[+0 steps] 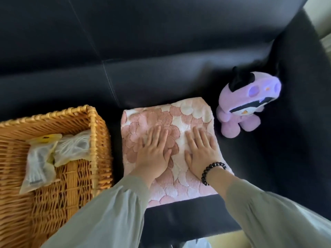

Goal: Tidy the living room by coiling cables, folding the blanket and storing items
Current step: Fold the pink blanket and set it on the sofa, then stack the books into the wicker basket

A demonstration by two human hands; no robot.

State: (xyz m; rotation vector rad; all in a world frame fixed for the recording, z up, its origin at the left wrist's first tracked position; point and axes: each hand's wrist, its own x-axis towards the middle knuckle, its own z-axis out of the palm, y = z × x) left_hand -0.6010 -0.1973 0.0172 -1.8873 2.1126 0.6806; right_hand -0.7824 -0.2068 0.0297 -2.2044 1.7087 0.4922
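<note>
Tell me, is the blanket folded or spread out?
Folded. The blanket lies as a compact rectangle on the sofa, with both hands, left and right, flat on it.

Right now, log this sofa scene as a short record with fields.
surface: black sofa
blanket: pink and white, folded, lying flat on the seat
left hand: flat on the blanket, fingers straight
right hand: flat on the blanket beside the left, beaded bracelet on its wrist
basket: wicker, left of the blanket, holding clear bags
plush toy: purple, right of the blanket, near its far corner
task state: blanket folded, not yet stored
</note>
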